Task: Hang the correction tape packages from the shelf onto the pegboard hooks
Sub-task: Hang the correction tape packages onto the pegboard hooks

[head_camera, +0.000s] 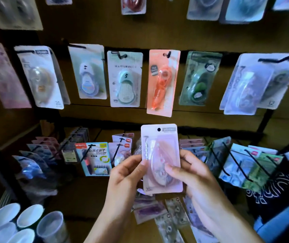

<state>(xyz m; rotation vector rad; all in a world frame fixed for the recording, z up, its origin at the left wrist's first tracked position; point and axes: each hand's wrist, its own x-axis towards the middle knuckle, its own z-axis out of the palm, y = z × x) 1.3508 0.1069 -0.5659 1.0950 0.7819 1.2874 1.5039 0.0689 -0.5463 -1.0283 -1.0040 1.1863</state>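
We pinch one pink pack (161, 155) upright, left hand (128, 171) and right hand (189, 171) each gripping an edge; seven packs hang on the row above.

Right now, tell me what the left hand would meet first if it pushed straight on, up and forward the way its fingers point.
Probably the orange package hanging directly above. The left hand and right hand hold the pink package upright, hole at top, so that card's top edge would likely arrive first. Depth is unclear.
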